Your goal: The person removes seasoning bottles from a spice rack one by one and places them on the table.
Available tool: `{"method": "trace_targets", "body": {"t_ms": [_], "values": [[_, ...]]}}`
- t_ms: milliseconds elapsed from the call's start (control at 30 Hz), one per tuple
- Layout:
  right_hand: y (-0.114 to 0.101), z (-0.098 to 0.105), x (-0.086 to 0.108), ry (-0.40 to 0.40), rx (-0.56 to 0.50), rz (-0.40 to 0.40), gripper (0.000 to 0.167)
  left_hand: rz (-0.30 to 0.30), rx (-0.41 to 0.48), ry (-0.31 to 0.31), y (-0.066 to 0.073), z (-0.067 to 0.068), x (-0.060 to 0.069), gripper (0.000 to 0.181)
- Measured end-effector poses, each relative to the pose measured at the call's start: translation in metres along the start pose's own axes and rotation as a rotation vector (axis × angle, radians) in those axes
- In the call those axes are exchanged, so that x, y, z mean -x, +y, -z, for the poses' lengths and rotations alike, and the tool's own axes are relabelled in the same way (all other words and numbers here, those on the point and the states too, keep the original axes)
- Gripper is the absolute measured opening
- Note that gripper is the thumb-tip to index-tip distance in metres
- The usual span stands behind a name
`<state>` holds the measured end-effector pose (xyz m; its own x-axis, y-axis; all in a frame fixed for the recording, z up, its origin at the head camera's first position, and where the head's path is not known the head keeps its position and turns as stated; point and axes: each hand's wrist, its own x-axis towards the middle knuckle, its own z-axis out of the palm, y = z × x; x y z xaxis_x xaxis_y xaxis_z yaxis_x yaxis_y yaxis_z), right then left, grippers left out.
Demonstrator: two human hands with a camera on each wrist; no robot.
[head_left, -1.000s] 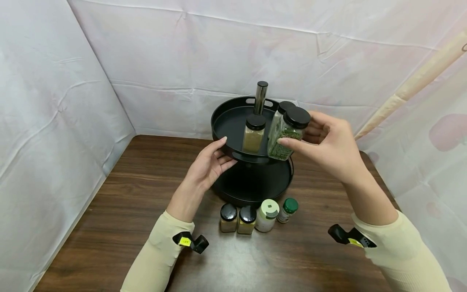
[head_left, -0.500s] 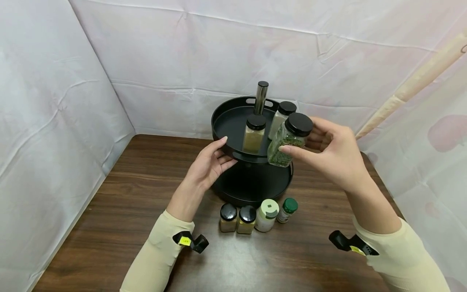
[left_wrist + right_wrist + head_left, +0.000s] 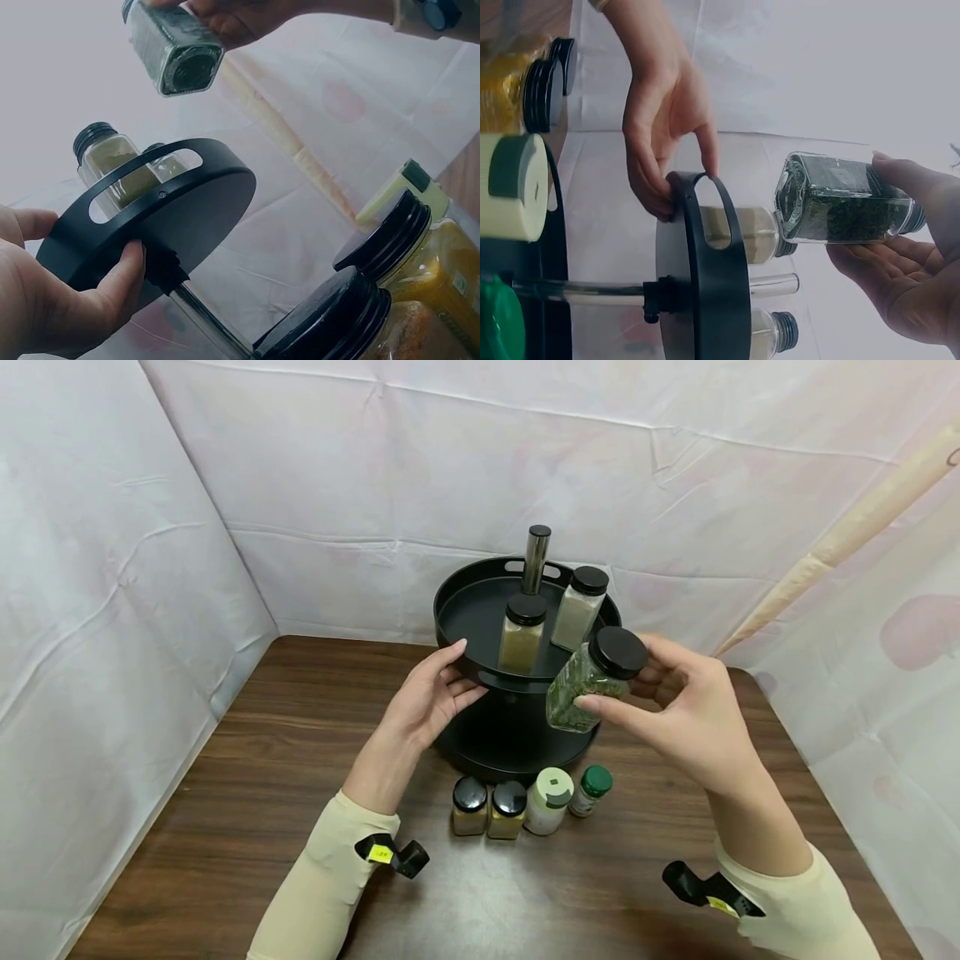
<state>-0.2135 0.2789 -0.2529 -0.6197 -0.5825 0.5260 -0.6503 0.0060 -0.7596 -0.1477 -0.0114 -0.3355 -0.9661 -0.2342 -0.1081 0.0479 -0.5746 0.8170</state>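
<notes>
My right hand (image 3: 690, 710) holds a square glass spice jar (image 3: 577, 689) of dried green herbs, tilted, with its black lid toward the upper right. It hangs at the right front of a black two-tier tray, higher than the upper tier (image 3: 480, 618), as the right wrist view shows a gap between them. My left hand (image 3: 431, 702) grips the upper tier's rim at its left front, thumb and fingers on either side of the rim. On that tier stand a jar of olive powder (image 3: 520, 647) and a jar of pale powder (image 3: 577, 618), both black-lidded, near the metal centre post (image 3: 536, 560).
The lower tier (image 3: 502, 739) rests on a wooden table (image 3: 262, 777). Before it stand a brown spice jar (image 3: 469, 818), a yellow spice jar (image 3: 506, 822), a pale-green-lidded container (image 3: 546, 814) and a small green-capped bottle (image 3: 588, 797). White curtains (image 3: 337, 485) hang behind and beside.
My right hand has moved the herb jar down and toward me, away from the pale powder jar, which now shows more fully. The left hand and the tray have stayed put.
</notes>
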Motion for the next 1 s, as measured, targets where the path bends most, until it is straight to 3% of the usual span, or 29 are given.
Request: {"method": "trace_targets", "body": {"t_ms": [233, 467, 1000], "values": [[0.001, -0.007, 0.014, 0.018, -0.086, 0.027, 0.061, -0.001, 0.000, -0.001, 0.001, 0.001, 0.000, 0.031], [0.001, -0.016, 0.027, -0.016, -0.068, -0.012, 0.070, 0.002, 0.002, 0.004, 0.001, 0.001, 0.001, 0.032], [0.013, -0.025, 0.040, -0.030, -0.160, 0.009, 0.067, 0.006, -0.005, 0.005, 0.002, 0.003, 0.003, 0.037]]}}
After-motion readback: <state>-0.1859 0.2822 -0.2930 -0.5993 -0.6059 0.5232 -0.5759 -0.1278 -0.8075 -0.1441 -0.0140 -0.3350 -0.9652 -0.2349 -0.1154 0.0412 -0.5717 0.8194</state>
